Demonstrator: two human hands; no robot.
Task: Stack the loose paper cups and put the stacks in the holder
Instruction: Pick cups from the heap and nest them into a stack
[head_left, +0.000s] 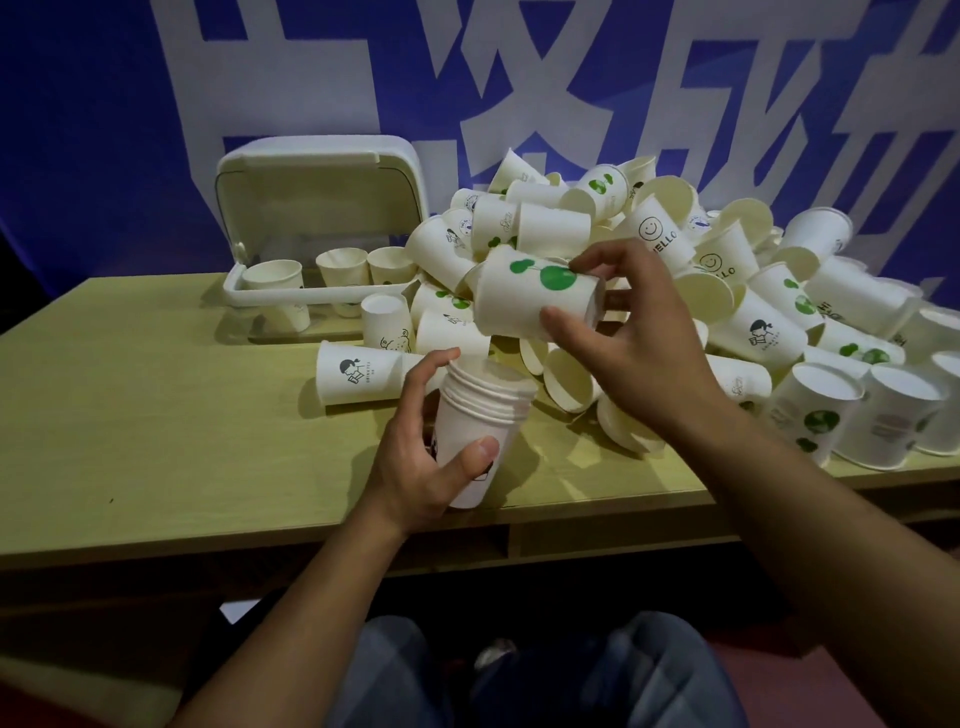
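Gripping an upright stack of nested cups (480, 421) above the tabletop (156, 441), the left hand (431, 462) steadies it while the right hand (623, 338) pinches a green-dotted paper cup (535, 296) sideways. Light, crushable walls probably favour a gentle hold near the stiffer rim; the holder (311, 296) sits behind.

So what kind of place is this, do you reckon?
Probably an event or promotional stand, not a home: a blue banner with huge white lettering behind a plain wooden table, and a heap of printed paper cups.
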